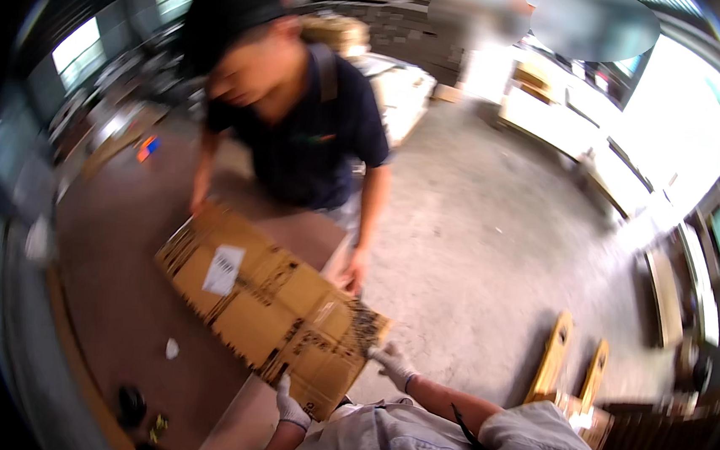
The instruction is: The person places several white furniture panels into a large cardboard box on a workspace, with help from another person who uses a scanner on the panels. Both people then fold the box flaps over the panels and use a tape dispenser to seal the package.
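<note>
A long brown cardboard box (265, 302) with dark printing and a white label (224, 270) slants across the view, over a brown tabletop (116, 316). My left hand (291, 406), in a white glove, grips its near end at the left edge. At the right edge of the same end, my right hand (393, 365), also gloved in white, has hold of the corner. The undersides of both grips are hidden by the box. Across from me a co-worker (300, 127) in a dark shirt and cap has both hands on the far part of the box.
On the tabletop lie a small white scrap (172, 348), a dark round object (132, 406) and an orange-and-blue item (148, 148). Yellow pallet jack forks (551, 358) rest on the concrete floor (467, 259) at right. Stacked cardboard (655, 447) stands at lower right.
</note>
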Demonstrator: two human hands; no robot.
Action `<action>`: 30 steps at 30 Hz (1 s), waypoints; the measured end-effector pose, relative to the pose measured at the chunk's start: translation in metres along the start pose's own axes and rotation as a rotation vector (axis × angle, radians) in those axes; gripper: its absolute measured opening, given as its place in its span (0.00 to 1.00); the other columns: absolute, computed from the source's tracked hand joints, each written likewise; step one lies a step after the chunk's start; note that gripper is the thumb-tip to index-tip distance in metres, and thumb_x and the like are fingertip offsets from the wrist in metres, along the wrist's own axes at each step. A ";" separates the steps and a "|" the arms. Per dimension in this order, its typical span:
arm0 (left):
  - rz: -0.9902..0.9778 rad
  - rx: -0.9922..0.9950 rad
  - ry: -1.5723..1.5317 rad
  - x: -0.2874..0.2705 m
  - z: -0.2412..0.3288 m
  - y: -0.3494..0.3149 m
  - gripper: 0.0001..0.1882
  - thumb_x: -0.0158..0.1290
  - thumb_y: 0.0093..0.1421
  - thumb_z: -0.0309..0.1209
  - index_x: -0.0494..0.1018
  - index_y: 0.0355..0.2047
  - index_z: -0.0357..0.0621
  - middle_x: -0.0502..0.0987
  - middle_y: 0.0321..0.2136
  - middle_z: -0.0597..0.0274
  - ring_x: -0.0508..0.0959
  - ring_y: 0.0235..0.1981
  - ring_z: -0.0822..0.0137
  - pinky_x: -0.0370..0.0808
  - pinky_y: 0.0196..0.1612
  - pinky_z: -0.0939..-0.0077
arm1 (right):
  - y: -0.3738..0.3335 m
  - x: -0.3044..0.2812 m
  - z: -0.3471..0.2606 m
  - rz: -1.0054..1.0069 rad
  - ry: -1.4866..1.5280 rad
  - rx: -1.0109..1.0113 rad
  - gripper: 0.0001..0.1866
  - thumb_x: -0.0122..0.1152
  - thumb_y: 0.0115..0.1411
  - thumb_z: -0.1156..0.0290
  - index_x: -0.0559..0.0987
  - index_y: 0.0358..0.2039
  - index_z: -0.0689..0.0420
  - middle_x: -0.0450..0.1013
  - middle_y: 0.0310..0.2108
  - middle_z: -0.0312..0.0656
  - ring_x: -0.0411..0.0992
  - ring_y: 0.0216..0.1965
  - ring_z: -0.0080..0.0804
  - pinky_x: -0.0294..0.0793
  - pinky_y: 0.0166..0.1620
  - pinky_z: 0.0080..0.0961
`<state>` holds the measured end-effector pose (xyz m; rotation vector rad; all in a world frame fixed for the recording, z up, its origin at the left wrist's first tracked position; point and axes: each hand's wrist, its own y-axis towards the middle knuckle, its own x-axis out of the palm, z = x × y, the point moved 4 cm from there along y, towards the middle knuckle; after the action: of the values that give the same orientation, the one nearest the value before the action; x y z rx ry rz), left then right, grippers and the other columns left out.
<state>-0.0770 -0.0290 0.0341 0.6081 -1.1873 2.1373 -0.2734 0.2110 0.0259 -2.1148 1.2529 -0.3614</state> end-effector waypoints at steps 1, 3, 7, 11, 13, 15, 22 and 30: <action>0.064 0.006 0.060 0.010 -0.007 -0.001 0.36 0.49 0.72 0.54 0.67 0.71 0.42 0.71 0.69 0.51 0.73 0.66 0.46 0.70 0.68 0.48 | -0.009 -0.001 0.041 0.055 0.163 0.019 0.48 0.71 0.62 0.38 0.69 0.70 0.61 0.75 0.60 0.46 0.75 0.56 0.36 0.83 0.47 0.36; 0.119 0.047 0.126 0.027 -0.012 -0.006 0.38 0.48 0.72 0.58 0.66 0.72 0.44 0.71 0.69 0.53 0.72 0.66 0.46 0.70 0.68 0.48 | -0.045 -0.012 0.072 -0.202 0.175 0.157 0.44 0.70 0.63 0.36 0.75 0.65 0.60 0.76 0.60 0.49 0.78 0.53 0.42 0.82 0.51 0.40; 0.119 0.126 0.242 0.021 -0.025 0.005 0.45 0.46 0.70 0.67 0.64 0.74 0.46 0.68 0.72 0.54 0.69 0.69 0.47 0.67 0.70 0.47 | -0.106 -0.099 0.106 -0.110 -0.190 0.208 0.44 0.72 0.60 0.39 0.79 0.62 0.65 0.80 0.57 0.52 0.79 0.56 0.40 0.78 0.60 0.36; 0.129 0.174 0.253 -0.003 -0.024 0.016 0.50 0.47 0.67 0.70 0.60 0.77 0.48 0.63 0.75 0.51 0.66 0.71 0.44 0.64 0.73 0.50 | -0.111 -0.200 0.183 0.198 -0.309 0.178 0.42 0.69 0.61 0.39 0.81 0.61 0.64 0.79 0.60 0.53 0.76 0.62 0.48 0.73 0.66 0.36; 0.139 0.188 0.232 -0.013 -0.017 0.024 0.49 0.49 0.65 0.72 0.64 0.74 0.49 0.67 0.71 0.53 0.67 0.70 0.47 0.66 0.71 0.48 | -0.132 -0.247 0.200 0.383 -0.221 0.194 0.34 0.69 0.61 0.42 0.86 0.52 0.62 0.84 0.49 0.51 0.82 0.50 0.44 0.78 0.56 0.38; 0.156 0.137 0.281 0.006 -0.027 0.035 0.48 0.49 0.65 0.71 0.64 0.73 0.49 0.67 0.70 0.54 0.68 0.69 0.48 0.67 0.70 0.48 | -0.157 -0.284 0.243 0.626 0.103 0.258 0.26 0.72 0.62 0.48 0.88 0.43 0.62 0.82 0.29 0.40 0.78 0.28 0.33 0.79 0.38 0.36; 0.204 -0.027 0.367 0.069 -0.059 0.036 0.44 0.50 0.66 0.70 0.67 0.69 0.49 0.70 0.66 0.55 0.71 0.65 0.48 0.69 0.67 0.47 | -0.207 -0.274 0.295 0.820 0.156 0.454 0.26 0.69 0.62 0.48 0.88 0.43 0.62 0.85 0.38 0.53 0.84 0.41 0.45 0.80 0.48 0.41; 0.181 -0.250 0.355 0.057 -0.063 0.088 0.40 0.51 0.66 0.68 0.70 0.64 0.49 0.74 0.61 0.56 0.74 0.61 0.49 0.72 0.64 0.45 | -0.194 -0.172 0.277 0.276 -0.218 0.558 0.41 0.70 0.56 0.40 0.82 0.60 0.60 0.78 0.60 0.58 0.77 0.62 0.49 0.75 0.62 0.41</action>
<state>-0.1852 0.0058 -0.0120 0.0089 -1.3139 2.0840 -0.0816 0.5313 -0.0419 -1.4489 1.1346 -0.3044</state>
